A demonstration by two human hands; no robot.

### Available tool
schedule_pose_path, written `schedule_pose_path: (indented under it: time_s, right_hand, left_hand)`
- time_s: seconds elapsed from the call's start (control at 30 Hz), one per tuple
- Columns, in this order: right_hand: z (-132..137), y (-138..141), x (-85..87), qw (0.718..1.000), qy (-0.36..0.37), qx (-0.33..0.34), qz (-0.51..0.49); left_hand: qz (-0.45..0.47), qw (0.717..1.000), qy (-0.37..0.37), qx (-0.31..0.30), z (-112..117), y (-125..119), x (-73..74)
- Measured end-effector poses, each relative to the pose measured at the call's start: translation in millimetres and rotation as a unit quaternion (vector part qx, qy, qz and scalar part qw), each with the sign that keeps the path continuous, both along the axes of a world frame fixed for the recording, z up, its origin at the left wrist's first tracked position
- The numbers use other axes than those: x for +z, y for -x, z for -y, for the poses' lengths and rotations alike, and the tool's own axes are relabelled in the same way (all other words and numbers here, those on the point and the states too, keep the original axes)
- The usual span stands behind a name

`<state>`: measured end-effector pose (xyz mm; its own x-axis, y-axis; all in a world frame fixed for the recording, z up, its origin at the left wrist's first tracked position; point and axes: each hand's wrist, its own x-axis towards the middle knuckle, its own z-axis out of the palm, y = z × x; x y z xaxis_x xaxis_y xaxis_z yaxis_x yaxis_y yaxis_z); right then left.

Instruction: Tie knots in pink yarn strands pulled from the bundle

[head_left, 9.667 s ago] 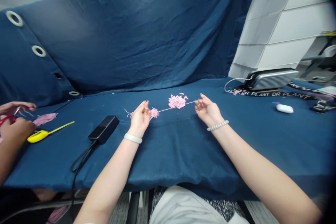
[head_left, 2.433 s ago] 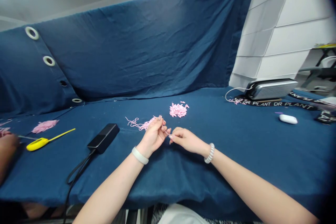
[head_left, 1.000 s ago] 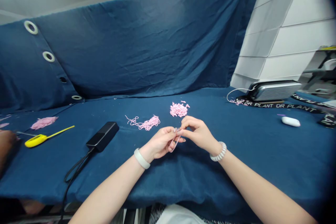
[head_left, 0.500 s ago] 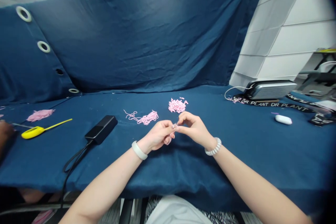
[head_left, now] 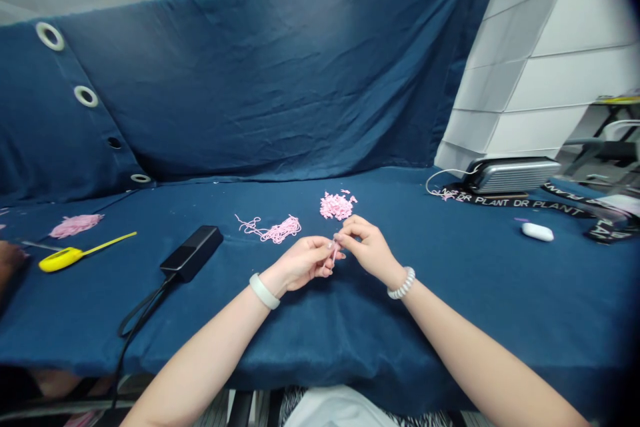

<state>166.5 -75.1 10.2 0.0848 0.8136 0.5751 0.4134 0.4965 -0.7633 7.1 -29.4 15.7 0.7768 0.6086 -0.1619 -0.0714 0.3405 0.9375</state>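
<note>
**Two hands on one short pink strand at the blue counter**

We record the grip first. Our left hand point(head_left: 300, 263) and right hand point(head_left: 367, 250) meet at the fingertips, both pressed together on a short pink yarn strand point(head_left: 335, 252), which stands roughly upright between them. The right thumb and forefinger pinch it from one side, and the curled left fingers close in from the other. At this size we cannot tell exactly where each fingertip touches the yarn. We wear a white band point(head_left: 263, 291) on the left wrist and a white coil bracelet point(head_left: 401, 283) on the right.

Just beyond the hands lies a pile of snipped pink yarn point(head_left: 337, 206). To its left, a loose tangle of pink yarn point(head_left: 273, 231) sits on the blue-clothed counter point(head_left: 400, 340), near our left hand.

Further left are a black power bank point(head_left: 191, 253) with its black cable point(head_left: 140, 313), a yellow plastic tool point(head_left: 67, 259), and a bundle of pink yarn point(head_left: 75, 226). A co-worker's hand point(head_left: 9, 259) shows at the left edge, beside the yellow tool.

To the right, a silver case point(head_left: 513, 175) sits on a black "DR PLANT" lanyard point(head_left: 510, 201), and a white oval object point(head_left: 537, 231) lies nearby.
</note>
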Motion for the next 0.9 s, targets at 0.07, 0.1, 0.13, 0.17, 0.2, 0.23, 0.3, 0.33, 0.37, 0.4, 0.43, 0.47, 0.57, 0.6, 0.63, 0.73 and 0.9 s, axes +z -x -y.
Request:
schedule_pose_path:
  time_s: [0.07,0.1,0.13,0.17,0.2,0.23,0.3,0.33,0.37,0.4,0.43,0.47,0.57,0.6,0.63,0.73,0.9]
  right_hand:
    - [-0.2,1.5,-1.2,1.000,-0.008,-0.015,0.016]
    - [0.2,2.8,-1.6,0.999,-0.014,-0.021,0.024]
    - [0.8,4.3,-1.8,0.999,-0.022,-0.025,0.031]
    - [1.5,5.8,-1.7,0.998,-0.033,-0.028,0.037]
    - [2.3,7.1,-1.4,0.998,-0.044,-0.033,0.043]
    - [3.0,8.0,-0.9,0.997,-0.055,-0.039,0.047]
    - [3.8,8.2,0.7,0.994,-0.078,-0.055,0.049]
    - [3.8,7.3,1.6,0.993,-0.086,-0.063,0.046]
    - [3.6,6.0,2.5,0.992,-0.091,-0.071,0.042]
    - [3.1,4.2,3.2,0.992,-0.095,-0.079,0.035]
    - [2.5,2.3,3.8,0.991,-0.096,-0.087,0.028]
    - [1.8,0.5,4.1,0.991,-0.096,-0.096,0.021]
    - [-0.8,-3.6,3.5,0.989,-0.097,-0.114,0.002]
    - [-1.5,-4.3,3.0,0.988,-0.097,-0.118,-0.001]
    - [-2.2,-4.9,2.3,0.988,-0.096,-0.121,-0.003]
    - [-4.0,-6.5,0.2,0.988,-0.086,-0.130,-0.007]
    - [-8.0,-11.2,-2.8,0.988,-0.065,-0.134,-0.034]
  left_hand:
    - [-0.010,1.000,0.001,-0.009,0.5,0.7,-0.3]
    - [-0.015,1.000,0.004,-0.009,0.4,0.8,-1.3]
    - [-0.016,1.000,0.007,-0.009,0.1,0.8,-2.7]
    - [-0.014,1.000,0.010,-0.007,-0.4,0.5,-4.3]
    - [-0.007,1.000,0.010,-0.007,-1.0,0.0,-6.0]
    - [0.002,1.000,0.007,-0.007,-1.7,-0.7,-7.5]
    - [0.009,1.000,-0.008,-0.001,-2.8,-2.1,-9.7]
    - [0.004,1.000,-0.019,0.007,-3.1,-2.6,-10.2]
    - [-0.003,1.000,-0.027,0.015,-3.2,-3.1,-10.2]
    - [-0.009,0.999,-0.032,0.019,-2.8,-3.4,-9.9]
    - [-0.012,0.999,-0.033,0.020,-2.2,-3.6,-9.4]
    - [-0.009,0.999,-0.033,0.020,-1.4,-3.7,-8.8]
    - [0.000,0.999,-0.042,0.024,0.6,-3.7,-8.4]
    - [-0.005,0.998,-0.052,0.031,0.7,-3.6,-8.6]
    - [-0.014,0.997,-0.064,0.039,0.6,-3.4,-8.9]
    - [-0.054,0.991,-0.116,0.050,-0.4,-2.9,-8.2]
    - [-0.101,0.950,-0.291,0.055,4.3,-1.7,-2.2]
